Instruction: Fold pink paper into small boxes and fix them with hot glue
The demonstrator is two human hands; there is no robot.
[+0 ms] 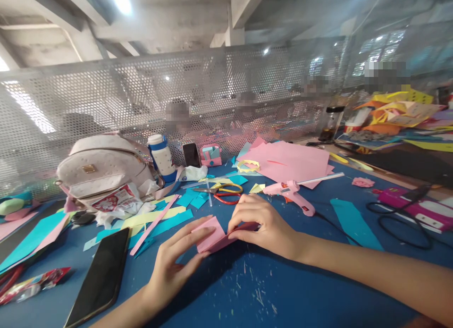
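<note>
A blue tabletop (300, 302) lies under both arms. The right forearm (354, 273) comes in from the right edge and runs leftward over it; the left forearm (130, 305), seen for a shorter stretch, slants up and rightward from the bottom edge. The two hands face each other near the middle of the view. The right hand (260, 224) is arched, back upward, knuckles high and fingers bent down toward the thumb. The left hand (173, 262) is flatter, its fingers stretched to the right, a wide gap between them and the thumb.

Left of the left hand lies a black smartphone (101, 276); beyond the right hand is a pink hot glue gun (292, 193), and just behind its knuckles a pair of scissors (230, 190).

Between the hands, held close above the tabletop, is a folded pink paper piece (211, 233). The left fingers lie across its left panel with the thumb at the lower edge, gripping it lightly. The right thumb and forefinger pinch its right part, tips nearly together.

Smallest are pale scraps (260, 295) scattered nearer the wearer.
</note>
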